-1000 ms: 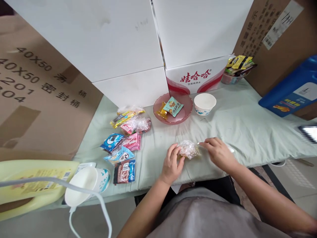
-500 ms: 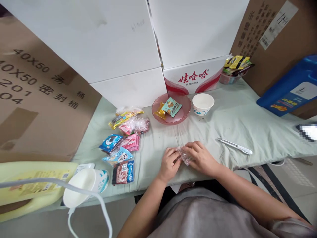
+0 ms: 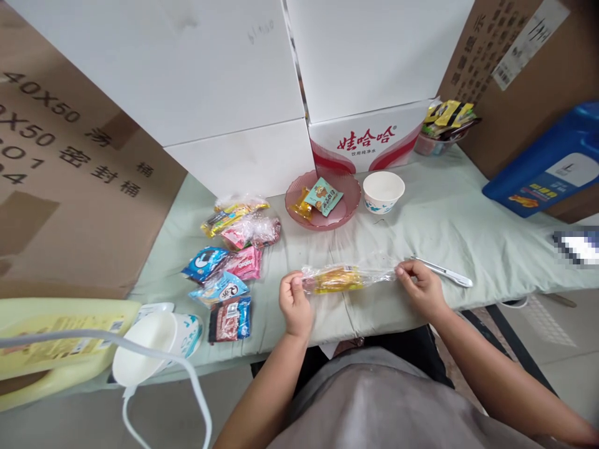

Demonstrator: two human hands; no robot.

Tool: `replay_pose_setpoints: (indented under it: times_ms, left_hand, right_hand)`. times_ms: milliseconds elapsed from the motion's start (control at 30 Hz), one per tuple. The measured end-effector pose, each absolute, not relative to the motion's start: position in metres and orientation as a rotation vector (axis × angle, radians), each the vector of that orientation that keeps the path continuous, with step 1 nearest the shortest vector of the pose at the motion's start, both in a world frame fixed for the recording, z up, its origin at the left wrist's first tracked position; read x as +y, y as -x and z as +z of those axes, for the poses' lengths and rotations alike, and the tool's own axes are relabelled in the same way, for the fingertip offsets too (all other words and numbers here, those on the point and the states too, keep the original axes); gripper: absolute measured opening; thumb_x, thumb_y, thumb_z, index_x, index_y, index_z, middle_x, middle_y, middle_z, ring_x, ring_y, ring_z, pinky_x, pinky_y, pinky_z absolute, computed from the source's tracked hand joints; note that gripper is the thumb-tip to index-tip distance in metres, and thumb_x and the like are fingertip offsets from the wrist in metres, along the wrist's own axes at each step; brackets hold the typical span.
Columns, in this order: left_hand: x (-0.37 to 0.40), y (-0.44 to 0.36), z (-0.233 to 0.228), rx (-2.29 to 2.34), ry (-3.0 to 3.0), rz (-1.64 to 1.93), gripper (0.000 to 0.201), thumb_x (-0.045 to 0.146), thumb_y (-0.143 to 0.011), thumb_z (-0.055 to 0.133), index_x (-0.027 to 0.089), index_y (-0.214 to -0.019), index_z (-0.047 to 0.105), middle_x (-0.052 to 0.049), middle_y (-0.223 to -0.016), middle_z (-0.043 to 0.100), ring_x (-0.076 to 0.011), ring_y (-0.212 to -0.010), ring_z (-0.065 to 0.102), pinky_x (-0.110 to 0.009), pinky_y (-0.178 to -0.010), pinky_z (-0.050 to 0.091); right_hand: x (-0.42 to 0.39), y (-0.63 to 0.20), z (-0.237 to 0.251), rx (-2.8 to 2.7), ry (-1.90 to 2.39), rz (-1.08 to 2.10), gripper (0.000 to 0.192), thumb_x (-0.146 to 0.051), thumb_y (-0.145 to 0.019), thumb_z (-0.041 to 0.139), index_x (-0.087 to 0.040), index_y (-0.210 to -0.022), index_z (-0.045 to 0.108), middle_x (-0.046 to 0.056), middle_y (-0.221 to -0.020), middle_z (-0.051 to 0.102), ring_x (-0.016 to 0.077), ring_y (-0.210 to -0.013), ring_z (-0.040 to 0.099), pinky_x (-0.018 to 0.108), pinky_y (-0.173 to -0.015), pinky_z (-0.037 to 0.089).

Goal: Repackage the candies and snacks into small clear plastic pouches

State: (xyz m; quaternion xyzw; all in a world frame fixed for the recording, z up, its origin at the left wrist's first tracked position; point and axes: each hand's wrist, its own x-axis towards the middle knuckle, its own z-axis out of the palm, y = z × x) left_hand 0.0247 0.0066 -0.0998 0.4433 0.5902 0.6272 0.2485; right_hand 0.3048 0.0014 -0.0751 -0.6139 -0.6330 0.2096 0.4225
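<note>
Stretched between my hands is a clear plastic bag (image 3: 374, 274) with a yellow-wrapped snack (image 3: 337, 279) inside it. My left hand (image 3: 296, 304) pinches the bag's left end, next to the snack. The twisted right end is pinched by my right hand (image 3: 421, 289). Just beyond the right hand lies a slim silver utility knife (image 3: 444, 272). Past the bag stands a pink scalloped bowl (image 3: 294, 215) holding a teal snack packet (image 3: 324, 196) and a yellow-wrapped piece. A white paper bowl (image 3: 384, 190) with a blue pattern is beside it.
Several wrapped snacks (image 3: 229, 284) lie at left, some bundled in clear plastic. Another paper bowl (image 3: 187, 333) and a yellow jug (image 3: 56, 349) sit front left, with a grey cable (image 3: 180, 358) across them. White boxes (image 3: 234, 75) line the back; a blue jug (image 3: 547, 168) leans at right.
My hands were close together over a crumpled clear plastic bundle. They have moved apart, drawing the bag out lengthwise, and the yellow-wrapped snack inside now shows.
</note>
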Motion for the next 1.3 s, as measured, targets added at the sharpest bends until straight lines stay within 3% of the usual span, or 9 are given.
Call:
replay_pose_setpoints:
  times_ms: [233, 333, 500, 733, 867, 1000, 1100, 1167, 1300]
  left_hand:
    - [0.002, 0.012, -0.093, 1.557, -0.735, 1.997, 0.029, 0.046, -0.082, 0.065, 0.018, -0.085, 0.058, 0.0, -0.085, 0.059, -0.011, -0.076, 0.055, -0.024, -0.073, 0.045]
    - [-0.001, 0.009, -0.087, 1.547, -0.748, 1.958, 0.031, 0.047, -0.079, 0.067, 0.018, -0.084, 0.058, 0.0, -0.087, 0.061, -0.0111, -0.077, 0.056, -0.024, -0.073, 0.045]
    - [0.0, -0.024, -0.086, 1.385, -0.624, 1.833, 0.037, 0.052, -0.076, 0.069, 0.018, -0.084, 0.056, -0.001, -0.085, 0.062, -0.0125, -0.075, 0.06, -0.026, -0.071, 0.048]
    - [0.0, 0.003, -0.09, 1.444, -0.763, 1.851, 0.025, 0.044, -0.086, 0.059, 0.021, -0.088, 0.048, 0.001, -0.082, 0.058, -0.012, -0.071, 0.061, -0.028, -0.069, 0.051]
    - [-0.014, 0.011, -0.077, 1.653, -1.35, 2.001, 0.013, 0.032, -0.091, 0.055, 0.021, -0.096, 0.052, -0.003, -0.092, 0.058, -0.0143, -0.084, 0.06, -0.03, -0.077, 0.05]
    - [-0.009, -0.007, -0.059, 1.404, -2.275, 1.337, 0.023, 0.022, -0.093, 0.049, 0.021, -0.115, 0.057, -0.008, -0.107, 0.064, -0.0225, -0.108, 0.059, -0.041, -0.095, 0.046]
    - [0.008, -0.013, -0.054, 1.463, -2.475, 0.871, 0.045, 0.032, -0.091, 0.055, 0.018, -0.133, 0.049, -0.015, -0.127, 0.059, -0.0308, -0.124, 0.05, -0.052, -0.105, 0.037]
    - [0.014, -0.01, -0.054, 1.547, -2.498, 0.744, 0.048, 0.037, -0.087, 0.062, 0.019, -0.13, 0.053, -0.014, -0.121, 0.06, -0.0313, -0.117, 0.053, -0.055, -0.104, 0.037]
    - [0.001, 0.008, -0.049, 1.555, -2.545, 0.75, 0.02, 0.03, -0.083, 0.066, 0.023, -0.102, 0.067, -0.007, -0.102, 0.06, -0.0251, -0.1, 0.057, -0.046, -0.096, 0.045]
  right_hand:
    - [-0.002, -0.321, -0.07, -1.595, 1.627, 0.306, 0.018, -0.036, -0.091, 0.052, -0.022, -0.08, 0.057, 0.003, -0.075, 0.064, 0.0178, -0.065, 0.059, 0.032, -0.062, 0.047]
    - [-0.011, -0.301, -0.046, -1.749, 1.33, 0.281, 0.008, -0.027, -0.09, 0.055, -0.021, -0.094, 0.059, 0.005, -0.084, 0.066, 0.0184, -0.075, 0.063, 0.033, -0.069, 0.051]
    - [-0.012, -0.248, -0.029, -2.255, 0.657, 0.543, 0.024, -0.014, -0.092, 0.048, -0.02, -0.113, 0.058, 0.008, -0.098, 0.069, 0.0189, -0.094, 0.064, 0.034, -0.081, 0.055]
    - [0.028, -0.25, -0.084, -2.245, 1.269, 0.322, 0.034, -0.017, -0.095, 0.04, -0.016, -0.12, 0.062, 0.015, -0.123, 0.063, 0.0271, -0.112, 0.056, 0.049, -0.096, 0.049]
    - [0.027, -0.251, -0.09, -2.302, 1.355, 0.284, 0.038, -0.024, -0.096, 0.041, -0.018, -0.128, 0.061, 0.013, -0.134, 0.057, 0.0303, -0.119, 0.05, 0.053, -0.099, 0.044]
    - [0.024, -0.25, -0.084, -2.359, 1.341, 0.302, 0.041, -0.033, -0.094, 0.047, -0.017, -0.131, 0.058, 0.013, -0.138, 0.054, 0.0314, -0.122, 0.047, 0.052, -0.1, 0.042]
    - [0.025, -0.254, -0.08, -2.402, 1.324, 0.338, 0.052, -0.045, -0.09, 0.054, -0.016, -0.133, 0.056, 0.015, -0.142, 0.05, 0.0333, -0.124, 0.045, 0.052, -0.101, 0.041]
    - [0.026, -0.256, -0.079, -2.432, 1.311, 0.367, 0.063, -0.056, -0.086, 0.057, -0.015, -0.135, 0.054, 0.016, -0.145, 0.047, 0.0348, -0.127, 0.043, 0.053, -0.101, 0.04]
    - [0.025, -0.259, -0.08, -2.498, 1.271, 0.38, 0.091, -0.076, -0.074, 0.056, -0.013, -0.139, 0.049, 0.02, -0.149, 0.039, 0.039, -0.132, 0.037, 0.056, -0.103, 0.035]
